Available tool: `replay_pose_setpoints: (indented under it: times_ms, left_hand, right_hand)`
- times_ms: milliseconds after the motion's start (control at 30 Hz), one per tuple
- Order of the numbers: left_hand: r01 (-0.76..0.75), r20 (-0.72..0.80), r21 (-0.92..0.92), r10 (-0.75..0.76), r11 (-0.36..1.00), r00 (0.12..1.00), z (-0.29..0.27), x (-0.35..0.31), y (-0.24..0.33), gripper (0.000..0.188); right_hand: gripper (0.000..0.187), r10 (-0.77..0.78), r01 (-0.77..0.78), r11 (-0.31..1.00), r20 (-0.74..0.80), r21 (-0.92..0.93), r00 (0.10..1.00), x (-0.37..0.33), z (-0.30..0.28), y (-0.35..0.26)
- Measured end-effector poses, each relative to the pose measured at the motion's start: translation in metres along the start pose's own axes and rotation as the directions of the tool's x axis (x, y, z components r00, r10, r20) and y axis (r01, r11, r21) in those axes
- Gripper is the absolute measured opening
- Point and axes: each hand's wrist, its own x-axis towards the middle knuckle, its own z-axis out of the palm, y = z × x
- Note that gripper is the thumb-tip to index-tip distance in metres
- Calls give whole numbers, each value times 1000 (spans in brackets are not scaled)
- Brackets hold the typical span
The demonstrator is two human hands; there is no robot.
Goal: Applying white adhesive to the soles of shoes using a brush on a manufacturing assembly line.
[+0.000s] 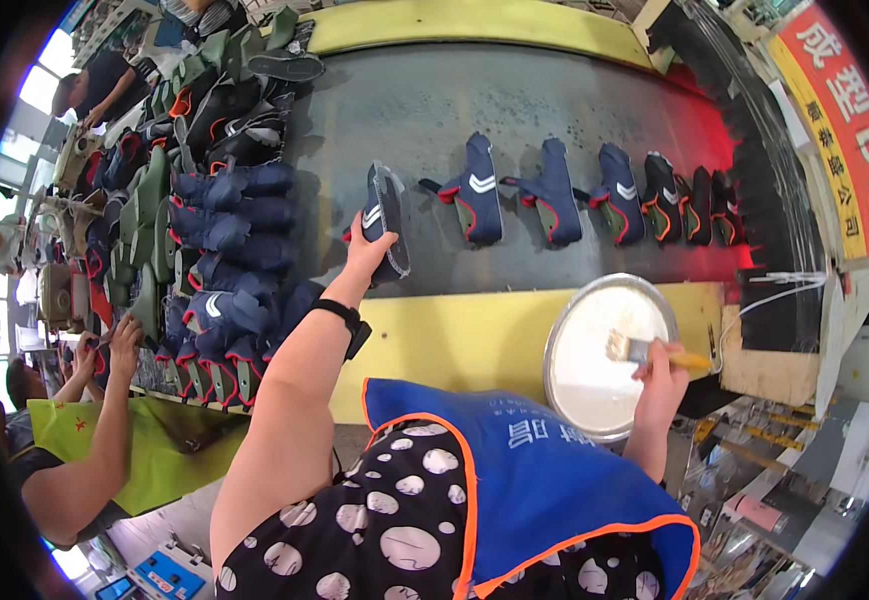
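Across the top, a dark conveyor belt edged by a yellow rail, carrying a row of navy shoe uppers with white chevrons and red-green trim, spaced apart and running toward the red-lit right end. At left, a crowded heap of more navy uppers and green lasts, well apart from the row. Lower left, a co-worker's arm in a green apron, hand raised near that heap. At right, just beside the rail, a round metal glue pan filled with white paste. Left hand, black band on the wrist, closed around one navy shoe upper, sole edge turned toward the camera, held over the belt's near edge, left of the row. Right hand gripping a yellow-handled brush, bristles dipped over the pan. Risks as judged from here: paste dripping off the brush onto the rail or the blue apron when lifted; the held upper slipping from a one-handed grip, or catching on the moving belt; a smear on the fabric from an overloaded brush.
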Motion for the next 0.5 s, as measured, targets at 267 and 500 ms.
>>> replay_pose_setpoints:
  times_ms: [267, 500]
  left_hand:
    - [38, -177, 702, 123, 711, 976, 31, 74, -6, 118]
    - [-163, -9, 736, 251, 657, 968, -14, 30, 62, 56]
  right_hand:
    - [14, 46, -51, 998, -153, -34, 987, 8, -4, -1]
    - [16, -36, 30, 996, -67, -81, 997, 29, 20, -6]
